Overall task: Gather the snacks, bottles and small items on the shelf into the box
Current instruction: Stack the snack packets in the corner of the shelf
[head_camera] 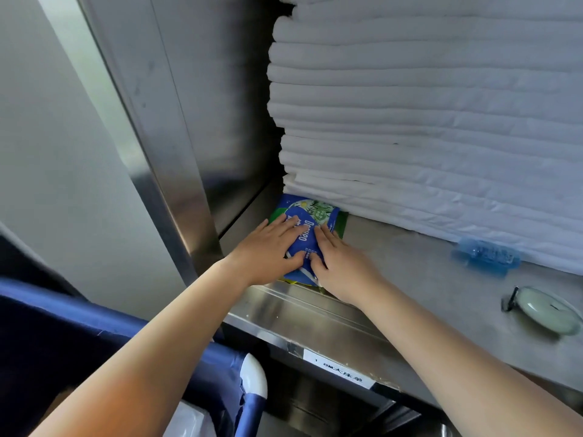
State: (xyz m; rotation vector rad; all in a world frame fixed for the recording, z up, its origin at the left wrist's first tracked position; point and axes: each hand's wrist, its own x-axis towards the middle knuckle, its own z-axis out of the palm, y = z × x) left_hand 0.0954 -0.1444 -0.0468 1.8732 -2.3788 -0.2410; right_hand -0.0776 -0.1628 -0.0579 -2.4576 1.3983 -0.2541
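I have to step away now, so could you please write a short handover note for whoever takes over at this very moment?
Left hand: flat on the blue packet, fingers straight, pressing.
Right hand: the same, beside the left.
Things: the blue packet lies at the left end of the steel shelf, against the stacked white linen, on top of a green packet. Further right sit a crumpled blue plastic item and a round white item.
Done: nothing is visibly boxed, and no box is in view.
Left: lift the packets, then collect the two items on the right.
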